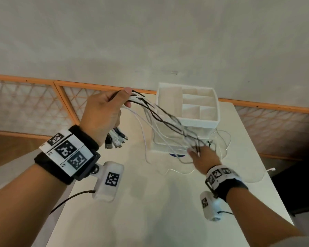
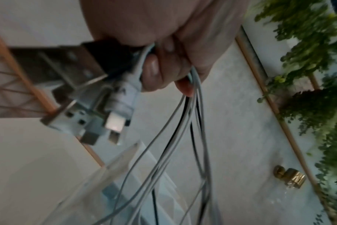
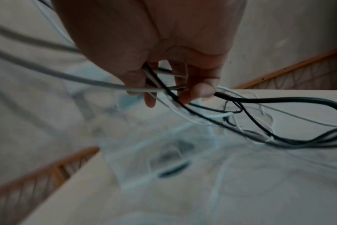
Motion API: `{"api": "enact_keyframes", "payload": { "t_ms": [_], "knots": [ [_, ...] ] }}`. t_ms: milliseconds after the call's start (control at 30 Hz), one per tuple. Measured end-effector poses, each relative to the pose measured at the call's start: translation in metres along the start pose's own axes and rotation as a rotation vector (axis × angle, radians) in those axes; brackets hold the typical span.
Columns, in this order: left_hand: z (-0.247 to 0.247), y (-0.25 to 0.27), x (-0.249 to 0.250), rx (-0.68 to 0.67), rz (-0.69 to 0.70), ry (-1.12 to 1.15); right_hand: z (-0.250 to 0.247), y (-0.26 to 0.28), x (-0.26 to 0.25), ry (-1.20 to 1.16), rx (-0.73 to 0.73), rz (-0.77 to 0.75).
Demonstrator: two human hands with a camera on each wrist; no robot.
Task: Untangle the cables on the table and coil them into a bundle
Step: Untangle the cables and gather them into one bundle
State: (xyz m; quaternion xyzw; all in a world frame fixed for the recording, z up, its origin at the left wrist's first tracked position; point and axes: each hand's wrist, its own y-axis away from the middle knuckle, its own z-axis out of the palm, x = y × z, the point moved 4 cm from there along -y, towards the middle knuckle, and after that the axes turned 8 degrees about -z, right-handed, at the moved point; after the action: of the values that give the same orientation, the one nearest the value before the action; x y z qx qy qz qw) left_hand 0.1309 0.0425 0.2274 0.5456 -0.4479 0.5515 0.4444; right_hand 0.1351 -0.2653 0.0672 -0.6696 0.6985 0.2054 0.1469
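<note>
Several thin black and white cables stretch through the air between my two hands. My left hand is raised at the left and grips one end of the bunch; the USB plugs hang below its palm. The left wrist view shows those plugs close up, under my curled fingers. My right hand is lower, in front of the organizer, with the cables running through its curled fingers. Loose ends trail on the white table to the right.
A white organizer box with several compartments stands on a clear stand at the back of the table. An orange-framed lattice rail runs behind. The table's right edge lies close to the trailing cable loops.
</note>
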Motion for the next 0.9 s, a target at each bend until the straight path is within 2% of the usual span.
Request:
{"api": "enact_keyframes", "payload": {
  "t_ms": [67,200,233,267,300,333,433,467,533,600,667,767,833,900],
  "knots": [
    [-0.006,-0.007,-0.011,0.065,-0.040,-0.083,-0.042,-0.001,-0.015,-0.079,0.201,-0.016],
    [-0.012,-0.012,-0.030,0.199,-0.117,-0.158,-0.110,0.022,-0.036,-0.327,0.628,-0.151],
    [-0.012,-0.011,-0.029,0.237,-0.126,-0.127,-0.113,0.024,-0.030,-0.312,0.688,-0.153],
    [-0.013,-0.011,-0.025,0.278,-0.130,-0.082,-0.110,0.024,-0.020,-0.263,0.686,-0.132],
    [-0.014,-0.012,-0.019,0.315,-0.130,-0.024,-0.097,0.022,-0.003,-0.176,0.614,-0.081],
    [-0.015,-0.014,-0.012,0.342,-0.127,0.053,-0.078,0.020,0.017,-0.069,0.480,-0.010],
    [-0.010,-0.019,0.001,0.336,-0.098,0.190,-0.013,0.032,0.069,0.154,0.008,0.199],
    [-0.006,-0.019,0.000,0.301,-0.084,0.166,0.000,0.038,0.076,0.177,-0.076,0.232],
    [0.005,-0.019,-0.011,0.233,-0.072,0.060,0.005,0.040,0.072,0.151,-0.081,0.255],
    [0.013,-0.020,-0.024,0.190,-0.078,-0.080,-0.012,0.031,0.057,0.010,0.045,0.221],
    [0.018,-0.019,-0.036,0.174,-0.078,-0.215,-0.042,0.022,0.038,-0.198,0.240,0.137],
    [0.021,-0.015,-0.048,0.157,-0.091,-0.302,-0.095,0.021,0.011,-0.322,0.595,-0.093],
    [0.019,-0.013,-0.052,0.167,-0.101,-0.312,-0.111,0.023,0.005,-0.342,0.708,-0.226],
    [0.015,-0.012,-0.051,0.202,-0.107,-0.268,-0.107,0.020,0.019,-0.291,0.735,-0.244]
  ]
}}
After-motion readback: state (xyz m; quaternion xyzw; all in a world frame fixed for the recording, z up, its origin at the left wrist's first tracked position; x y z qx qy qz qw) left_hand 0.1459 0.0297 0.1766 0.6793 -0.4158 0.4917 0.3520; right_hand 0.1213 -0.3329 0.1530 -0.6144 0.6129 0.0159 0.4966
